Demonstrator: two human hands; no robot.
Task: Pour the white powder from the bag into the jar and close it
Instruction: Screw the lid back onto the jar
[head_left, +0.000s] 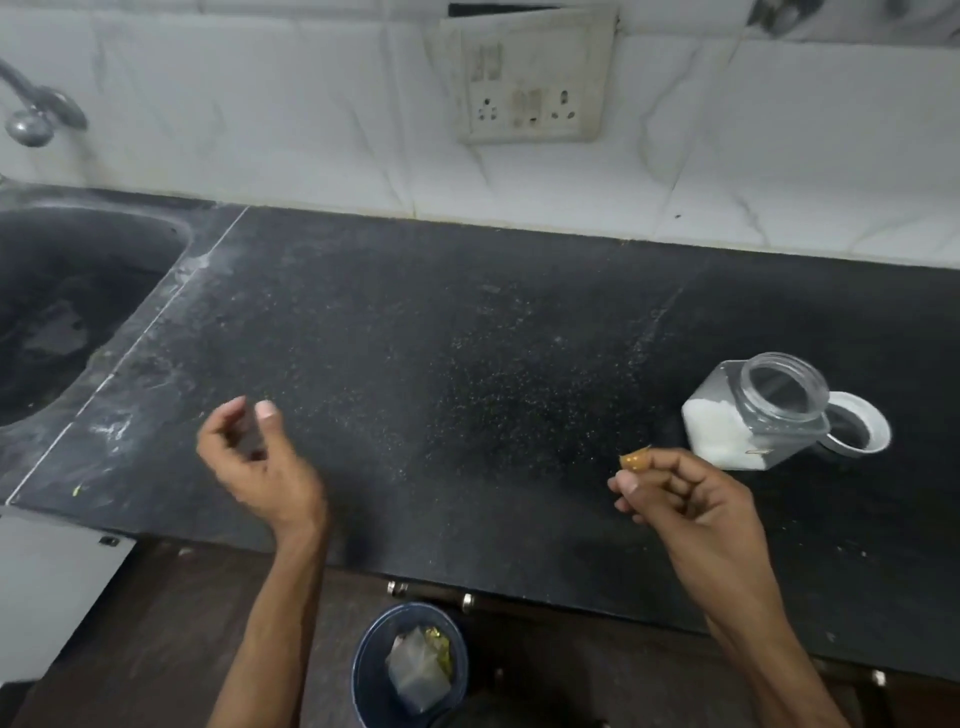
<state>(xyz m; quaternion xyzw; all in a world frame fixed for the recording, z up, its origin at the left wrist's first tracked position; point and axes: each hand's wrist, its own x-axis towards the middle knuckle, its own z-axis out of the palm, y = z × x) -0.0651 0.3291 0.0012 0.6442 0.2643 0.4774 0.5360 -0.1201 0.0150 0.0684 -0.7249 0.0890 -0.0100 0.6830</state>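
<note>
A clear square jar (756, 415) stands open on the black counter (441, 364) at the right, with white powder in its lower part. Its white lid (857, 428) lies just behind and to the right of it, touching it. My right hand (680, 499) hovers left of the jar and pinches a small orange-brown scrap (635, 460) between thumb and fingers. Over the counter's left part, my left hand (254, 467) is raised with fingers loosely curled and nothing in it. An empty-looking clear bag (418, 670) lies in a blue bin on the floor.
A dark sink (78, 312) with a tap (36, 111) is set into the counter at the left. A socket plate (530, 83) is on the white tiled wall. The blue bin (363, 670) stands on the floor below the counter edge. Fine powder specks dust the counter.
</note>
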